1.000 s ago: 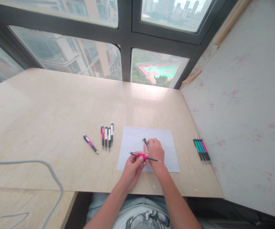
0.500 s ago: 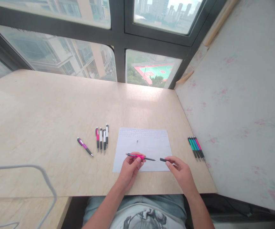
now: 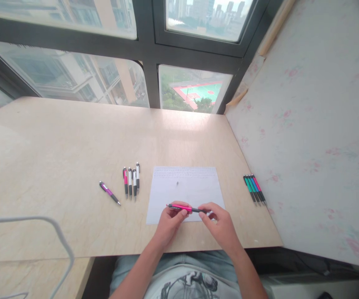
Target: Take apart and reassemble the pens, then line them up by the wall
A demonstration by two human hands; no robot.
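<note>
My left hand [image 3: 170, 222] is closed around the barrel of a pink pen [image 3: 182, 207], which lies nearly level above the paper. The fingers of my right hand [image 3: 218, 220] pinch the black grip sleeve [image 3: 202, 210] at the pen's front end. The sleeve now surrounds the thin front part, and my right fingers hide its far end. Under both hands is a white sheet of paper [image 3: 163, 195] with lines of writing along its top. On the sheet rests a small dark piece [image 3: 177, 183], too small to name for certain.
Left of the paper, a pink pen [image 3: 125, 182] and several white pens [image 3: 130, 182] stand in a row. Farther left a purple pen [image 3: 109, 192] lies slanted. Several coloured pens [image 3: 254, 189] lie by the right wall. A pale cable [image 3: 59, 232] curves at lower left.
My right hand has moved left with the black sleeve, which was apart from the pink pen and is now over its front end. The view has shifted slightly.
</note>
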